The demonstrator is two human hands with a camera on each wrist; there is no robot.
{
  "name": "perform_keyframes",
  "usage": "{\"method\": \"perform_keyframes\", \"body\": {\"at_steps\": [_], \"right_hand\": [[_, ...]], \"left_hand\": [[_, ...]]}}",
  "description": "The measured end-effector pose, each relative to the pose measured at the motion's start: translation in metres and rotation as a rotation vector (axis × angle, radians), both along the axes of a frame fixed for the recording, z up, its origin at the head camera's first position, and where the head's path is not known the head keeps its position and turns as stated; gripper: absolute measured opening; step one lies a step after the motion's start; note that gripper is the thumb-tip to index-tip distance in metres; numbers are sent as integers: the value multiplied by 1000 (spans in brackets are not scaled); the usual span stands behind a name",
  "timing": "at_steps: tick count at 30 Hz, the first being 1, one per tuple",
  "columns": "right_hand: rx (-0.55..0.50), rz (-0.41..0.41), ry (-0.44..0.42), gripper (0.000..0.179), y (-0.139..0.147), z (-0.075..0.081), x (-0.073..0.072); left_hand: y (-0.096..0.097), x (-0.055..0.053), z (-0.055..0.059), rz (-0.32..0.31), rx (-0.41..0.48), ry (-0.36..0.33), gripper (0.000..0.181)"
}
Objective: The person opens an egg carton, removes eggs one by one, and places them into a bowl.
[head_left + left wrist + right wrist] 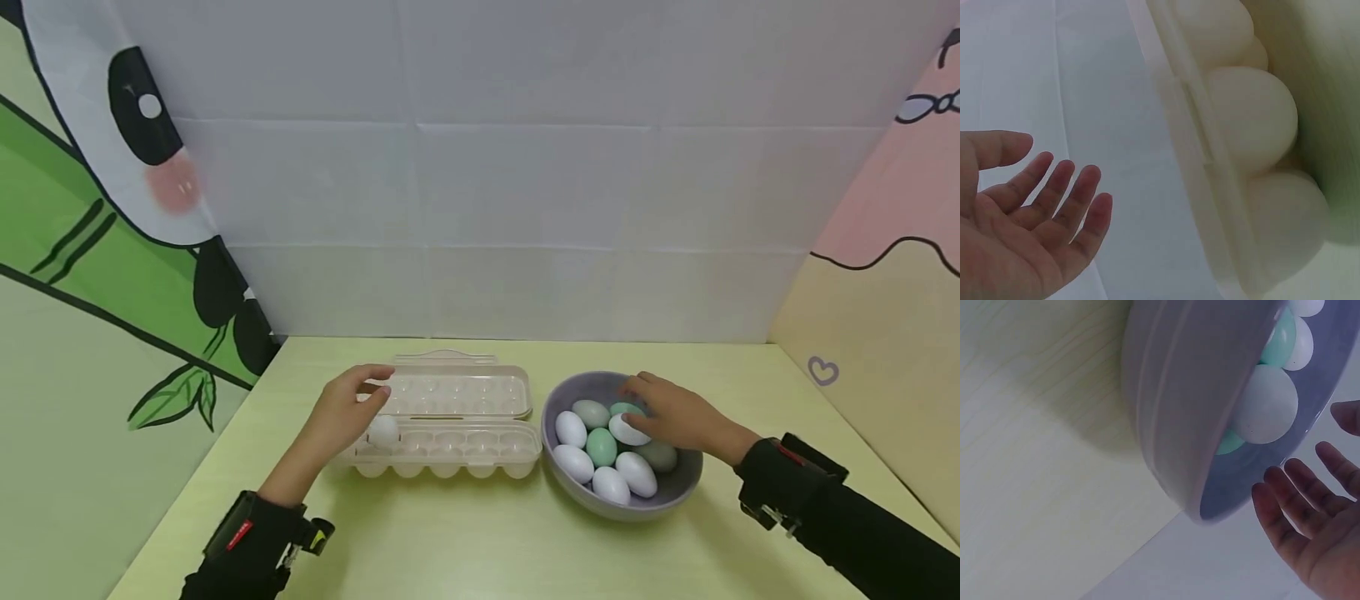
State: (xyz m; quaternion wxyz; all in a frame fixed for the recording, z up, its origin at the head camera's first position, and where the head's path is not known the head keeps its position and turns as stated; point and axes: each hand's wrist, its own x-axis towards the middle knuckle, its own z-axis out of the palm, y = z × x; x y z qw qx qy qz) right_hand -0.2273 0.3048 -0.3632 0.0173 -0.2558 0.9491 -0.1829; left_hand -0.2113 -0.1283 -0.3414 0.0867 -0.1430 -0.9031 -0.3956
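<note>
A clear plastic egg carton lies with its lid folded back on the table. One white egg sits in its front left cup. My left hand hovers over the carton's left end, fingers loosely bent and holding nothing; the left wrist view shows its palm beside the carton's rounded cups. To the right, a grey-purple bowl holds several white, green and greyish eggs. My right hand is over the bowl's far right rim, fingers spread, the thumb overlapping a white egg in the head view.
The pale yellow table runs back to a white sheet wall. Painted panels stand at the left and right. The bowl stands close beside the carton's right end.
</note>
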Motion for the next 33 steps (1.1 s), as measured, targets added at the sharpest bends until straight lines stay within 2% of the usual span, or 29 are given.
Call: {"method": "perform_keyframes", "body": {"at_steps": [6, 10, 14, 17, 21, 26, 33], "right_hand": [[-19, 34, 21, 28, -11, 0, 3], [-14, 91, 67, 28, -22, 1, 5], [-3, 140, 100, 29, -32, 3, 9], [6, 151, 114, 28, -37, 5, 13], [9, 160, 109, 25, -42, 7, 16], [19, 177, 107, 24, -45, 7, 17], [4, 164, 89, 24, -42, 6, 16]], "left_hand": [[-10, -13, -7, 62, -150, -109, 33], [-7, -22, -14, 55, -279, -183, 35], [-1, -31, -21, 25, -451, -246, 38], [4, -35, -25, 13, -539, -295, 36], [8, -35, -31, 14, -600, -301, 32], [13, -31, -38, 14, -681, -248, 31], [17, -31, -41, 25, -708, -203, 19]]}}
